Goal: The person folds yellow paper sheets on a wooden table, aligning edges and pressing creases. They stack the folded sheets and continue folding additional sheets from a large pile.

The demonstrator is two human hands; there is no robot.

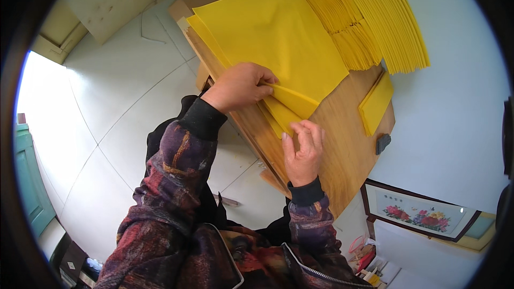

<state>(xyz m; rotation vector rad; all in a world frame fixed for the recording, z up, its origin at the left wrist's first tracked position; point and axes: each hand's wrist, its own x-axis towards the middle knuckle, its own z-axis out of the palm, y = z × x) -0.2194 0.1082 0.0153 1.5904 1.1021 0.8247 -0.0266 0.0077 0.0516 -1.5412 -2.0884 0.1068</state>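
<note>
A large yellow cloth-like sheet [273,27] lies over the wooden table, its near edge folded back on itself. My left hand [243,85] is closed on this folded edge, pinching it between thumb and fingers. Beneath the raised fold, a lower yellow layer [277,115] reaches toward the table's near edge. At that layer's corner is my right hand [304,152], with thumb and forefinger closed about it and the other fingers curled loosely. Whether the lower layer is a separate sheet or part of the same one, I cannot tell.
Tall stacks of folded yellow pieces [388,18] and bundled ones [342,27] stand along the table's wall side. A smaller folded yellow piece [376,101] and a dark block [383,143] lie toward the right. A framed flower picture [420,211] is beyond the table's right end.
</note>
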